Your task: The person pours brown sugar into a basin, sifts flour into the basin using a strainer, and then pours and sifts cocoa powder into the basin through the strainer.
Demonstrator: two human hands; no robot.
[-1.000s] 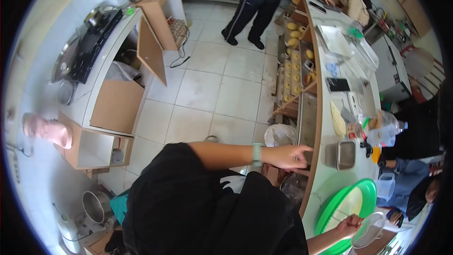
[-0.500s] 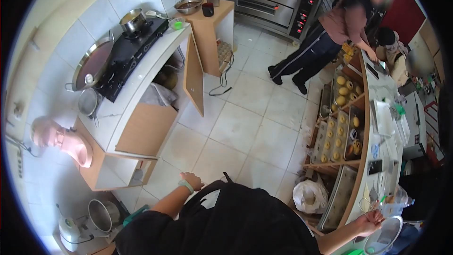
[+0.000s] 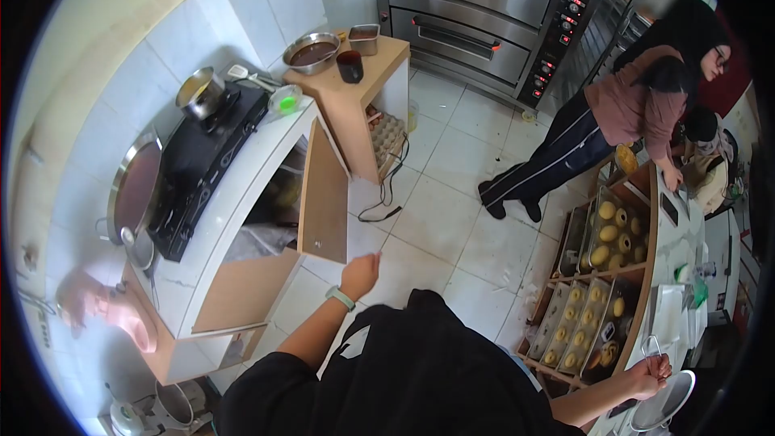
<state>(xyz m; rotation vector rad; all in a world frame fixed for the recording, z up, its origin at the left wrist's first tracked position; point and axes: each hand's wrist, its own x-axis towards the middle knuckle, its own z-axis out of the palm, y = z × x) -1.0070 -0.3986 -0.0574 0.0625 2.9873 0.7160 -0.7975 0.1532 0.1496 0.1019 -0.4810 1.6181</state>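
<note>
My right hand [image 3: 650, 377], at the lower right beside the counter, is closed round the handle of a strainer [image 3: 663, 402]. The handle's wire loop [image 3: 652, 346] sticks out above my fingers and the round mesh bowl hangs on the other side. My left hand [image 3: 361, 276], a pale watch on its wrist, is held out over the floor with its fingers curled in. I see nothing in it. Nearest to it is the open cabinet door [image 3: 324, 198] under the stove counter.
A black stove [image 3: 206, 165] carries a pot [image 3: 200, 94] and a wide pan [image 3: 136, 187]. A bowl of brown liquid [image 3: 313, 53] stands on a wooden stand. Trays of doughnuts [image 3: 575, 323] fill shelves below the right counter [image 3: 674, 262]. A person [image 3: 638, 105] leans there near the oven [image 3: 476, 16].
My view has moved forward towards the oven and the person. My left hand has swung forward and up, its fingers more curled. The strainer has come along in my right hand.
</note>
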